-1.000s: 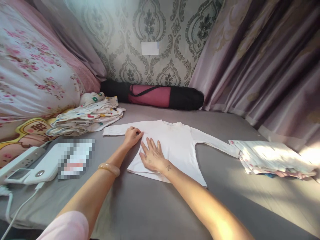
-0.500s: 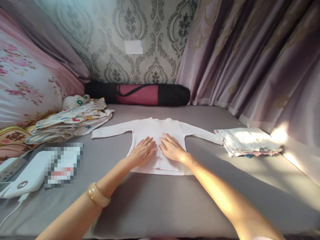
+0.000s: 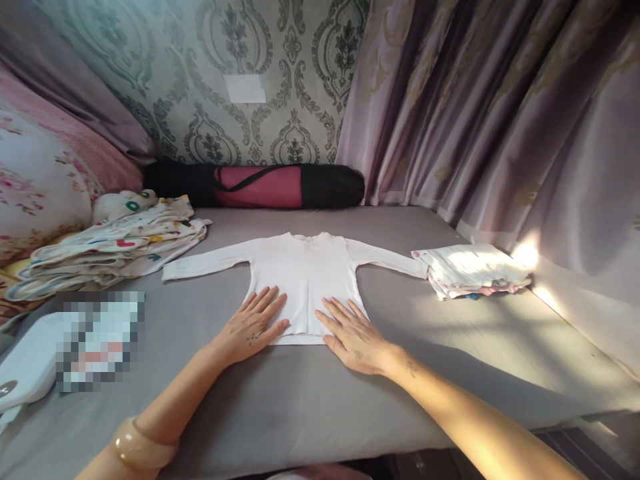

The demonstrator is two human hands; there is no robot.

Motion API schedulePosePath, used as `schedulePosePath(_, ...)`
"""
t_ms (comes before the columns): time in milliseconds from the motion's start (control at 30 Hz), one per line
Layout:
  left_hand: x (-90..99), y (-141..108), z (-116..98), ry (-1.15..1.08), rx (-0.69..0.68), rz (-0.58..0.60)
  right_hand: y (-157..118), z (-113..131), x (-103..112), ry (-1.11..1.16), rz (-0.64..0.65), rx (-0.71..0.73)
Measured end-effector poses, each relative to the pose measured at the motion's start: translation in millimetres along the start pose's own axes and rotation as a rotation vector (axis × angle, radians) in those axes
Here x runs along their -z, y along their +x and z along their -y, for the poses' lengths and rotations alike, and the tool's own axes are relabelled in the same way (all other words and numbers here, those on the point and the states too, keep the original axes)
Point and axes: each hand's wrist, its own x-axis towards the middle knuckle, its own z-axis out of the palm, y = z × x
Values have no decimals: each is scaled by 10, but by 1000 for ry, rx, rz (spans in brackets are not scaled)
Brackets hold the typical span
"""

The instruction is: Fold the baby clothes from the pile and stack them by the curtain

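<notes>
A small white long-sleeved shirt (image 3: 303, 273) lies spread flat on the grey sheet (image 3: 280, 413), its neckline toward the wall and both sleeves stretched out sideways. My left hand (image 3: 256, 325) rests open on the shirt's lower left part, close to the hem, with fingers spread. On the lower right part lies my right hand (image 3: 350, 337), also flat with its fingers apart. Between the two hands a faint vertical crease runs down the cloth. A bangle (image 3: 144, 445) circles my left forearm.
Folded clothes (image 3: 473, 270) form a stack at the right, touching the shirt's cuff. Patterned clothes (image 3: 120, 247) are heaped at the left, near a white device (image 3: 30, 353) and a blurred-out item (image 3: 103, 340). A black and pink rolled bag (image 3: 257, 187) lies along the wall. Curtains (image 3: 425, 113) hang at the right.
Both hands have slid down the shirt toward the hem and moved farther apart. The view has shifted slightly, so the surroundings appear farther left.
</notes>
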Motion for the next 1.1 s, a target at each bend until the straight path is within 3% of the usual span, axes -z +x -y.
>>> schedulePosePath(367, -53, -494, 287, 19, -63, -44, -732, 86, -45, 66, -41, 23)
schedulePosePath(467, -62, -631, 410, -3, -65, -25, -922, 69, 19, 118, -20, 9)
schedulePosePath(567, 81, -618, 444, -40, -33, 24, -994, 32, 184, 184, 16, -8)
schedulePosePath(633, 238, -487, 354, -66, 11, 11, -912, 6, 314, 236, -2, -40)
schedulePosePath(767, 409, -32, -83, -111, 4, -103, -439, -36, 420, 180, -207, -105)
schedulePosePath(833, 331, 179, -319, -104, -72, -78, -152, -70, 358, 73, -253, -72)
schedulePosePath(933, 71, 351, -523, -69, -102, -72, 159, -148, 182, -35, -198, -27)
schedulePosePath(1033, -146, 361, -541, -57, -89, -31, 252, -217, 34, -29, -78, -50)
schedulePosePath(1100, -170, 339, -503, -62, -92, -10, 234, -236, 5, -6, -30, -69)
